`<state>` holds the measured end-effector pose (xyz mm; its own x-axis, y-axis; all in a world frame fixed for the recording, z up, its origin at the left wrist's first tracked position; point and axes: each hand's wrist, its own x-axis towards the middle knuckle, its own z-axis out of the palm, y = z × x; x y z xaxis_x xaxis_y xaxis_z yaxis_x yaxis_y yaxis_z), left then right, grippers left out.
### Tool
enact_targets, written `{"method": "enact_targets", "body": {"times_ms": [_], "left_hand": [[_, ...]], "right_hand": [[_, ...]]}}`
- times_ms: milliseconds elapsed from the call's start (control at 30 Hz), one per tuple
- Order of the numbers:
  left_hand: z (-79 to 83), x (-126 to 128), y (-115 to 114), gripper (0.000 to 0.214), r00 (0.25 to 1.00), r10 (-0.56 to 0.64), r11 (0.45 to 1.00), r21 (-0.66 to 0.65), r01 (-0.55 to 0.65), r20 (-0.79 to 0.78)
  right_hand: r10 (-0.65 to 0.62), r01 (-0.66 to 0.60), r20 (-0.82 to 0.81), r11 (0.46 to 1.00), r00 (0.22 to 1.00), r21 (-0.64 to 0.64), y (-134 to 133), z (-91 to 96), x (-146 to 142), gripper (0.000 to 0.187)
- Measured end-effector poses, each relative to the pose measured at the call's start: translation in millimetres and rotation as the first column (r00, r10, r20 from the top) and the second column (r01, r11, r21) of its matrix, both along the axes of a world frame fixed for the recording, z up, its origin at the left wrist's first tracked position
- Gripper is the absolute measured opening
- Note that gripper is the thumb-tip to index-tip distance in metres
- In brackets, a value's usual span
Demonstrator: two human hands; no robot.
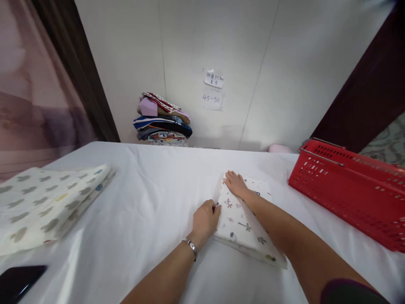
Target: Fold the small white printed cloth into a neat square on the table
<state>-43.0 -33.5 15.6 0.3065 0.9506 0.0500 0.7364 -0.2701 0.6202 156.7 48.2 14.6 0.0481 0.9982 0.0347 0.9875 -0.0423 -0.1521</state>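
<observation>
Right of centre on the white-covered table, the palm-print cloth lay in a thick rectangle, its folding seemingly nearly done. The right hand rested flat on its far end; the left hand curled against its left edge (whether gripping, I couldn't tell).

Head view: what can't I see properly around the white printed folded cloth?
Head view:
- Print beneath the bare right hand: covered by it.
- Underside of the white cloth: hidden by its top.
- Red plastic basket: cut off at right edge.
- Flat black object: cut off at left edge.
</observation>
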Motion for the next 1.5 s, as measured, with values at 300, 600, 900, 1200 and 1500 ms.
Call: {"method": "enact_targets", "body": {"times_ms": [300, 600, 900, 1200, 1500], "left_hand": [[0.3, 0, 2, 0.023, 1.000, -0.015, 1.000, -0.018, 0.014, -0.011], [1.9, -2, 2, 0.024, 1.000, -0.023, 1.000, -0.017, 0.022, -0.005], [3.7, -1, 0, 0.024, 1.000, -0.023, 1.000, -0.016, 0.023, -0.018], [6.7, 3, -12, 0.022, 0.999, -0.051, 0.997, -0.055, 0.052, 0.007], [8.9, 15, -39, 0.020, 0.978, -0.210, 0.966, -0.155, 0.208, 0.005]], "right_hand": [[-0.043, 0.043, -0.008, 0.999, 0.999, -0.001, -29, 4.6, 11, 0.052], [-0.121, 0.120, -0.035, 0.992, 0.992, -0.022, -40, 12.9, 21, 0.053], [-0.458, 0.525, -0.405, 0.848, 0.791, 0.066, -132, -7.2, 76, 0.066], [-0.391, 0.518, -0.568, 0.852, 0.724, 0.074, -132, -2.2, 80, 0.069], [-0.230, 0.270, -0.322, 0.959, 0.918, 0.086, -102, 17.7, 84, 0.056]]}}
